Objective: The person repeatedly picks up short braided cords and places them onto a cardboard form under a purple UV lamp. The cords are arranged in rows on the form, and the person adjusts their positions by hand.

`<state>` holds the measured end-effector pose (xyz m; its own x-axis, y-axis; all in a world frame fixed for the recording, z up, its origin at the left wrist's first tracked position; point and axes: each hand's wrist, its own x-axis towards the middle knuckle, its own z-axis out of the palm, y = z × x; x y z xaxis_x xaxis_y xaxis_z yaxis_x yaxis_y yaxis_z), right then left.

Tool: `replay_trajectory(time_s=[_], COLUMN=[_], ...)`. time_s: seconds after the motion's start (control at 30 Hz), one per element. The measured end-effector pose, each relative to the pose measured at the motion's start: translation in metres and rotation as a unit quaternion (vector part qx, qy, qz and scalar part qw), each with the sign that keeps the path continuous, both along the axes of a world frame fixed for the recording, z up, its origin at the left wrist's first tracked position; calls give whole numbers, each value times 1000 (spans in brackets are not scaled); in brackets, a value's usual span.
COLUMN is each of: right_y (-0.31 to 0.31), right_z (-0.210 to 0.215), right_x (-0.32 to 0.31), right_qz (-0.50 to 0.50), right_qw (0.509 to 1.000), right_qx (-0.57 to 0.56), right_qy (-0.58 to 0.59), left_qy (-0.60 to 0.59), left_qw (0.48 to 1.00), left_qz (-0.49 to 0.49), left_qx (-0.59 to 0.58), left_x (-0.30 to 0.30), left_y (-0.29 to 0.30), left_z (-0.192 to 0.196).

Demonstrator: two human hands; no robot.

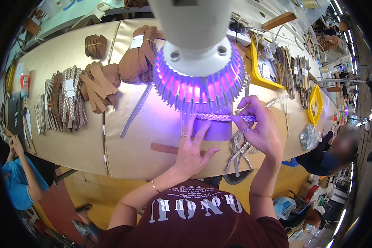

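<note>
**Braided strip by purple-lit lamp**

Head view: on the lamp's near side, the right hand pinches the strip's right part. The left hand touches its left end; whether it grips, I cannot tell.

The scene is bright. A finned lamp gives strong violet light, which colours the braided strip below it. The gold table shows a pale glare near this lamp. White tube lights shine at the right rim. The middle is sharp; straight edges bend toward the dark border, and one person's head at right is blurred.
</note>
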<state>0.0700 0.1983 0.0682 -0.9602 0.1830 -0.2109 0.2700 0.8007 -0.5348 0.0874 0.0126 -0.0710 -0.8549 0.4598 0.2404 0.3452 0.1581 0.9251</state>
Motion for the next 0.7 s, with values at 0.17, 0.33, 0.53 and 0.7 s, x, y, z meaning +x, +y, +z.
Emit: replay_trajectory(time_s=[0.17,0.33,0.53,0.7], right_y=[9,15,16,16], right_z=[-11,-23,-41,-43], right_x=[5,9,14,17], right_qz=[-15,-25,-24,-39], right_qw=[999,995,986,985], right_qx=[-44,-97,-149,-157], right_qy=[9,23,72,65], left_qy=[-8,10,43,181], left_qw=[1000,1000,998,973], left_qz=[0,-5,22,45], left_qx=[1,-16,-41,-134], left_x=[1,1,2,-1], left_y=[0,0,0,3], left_z=[2,2,7,22])
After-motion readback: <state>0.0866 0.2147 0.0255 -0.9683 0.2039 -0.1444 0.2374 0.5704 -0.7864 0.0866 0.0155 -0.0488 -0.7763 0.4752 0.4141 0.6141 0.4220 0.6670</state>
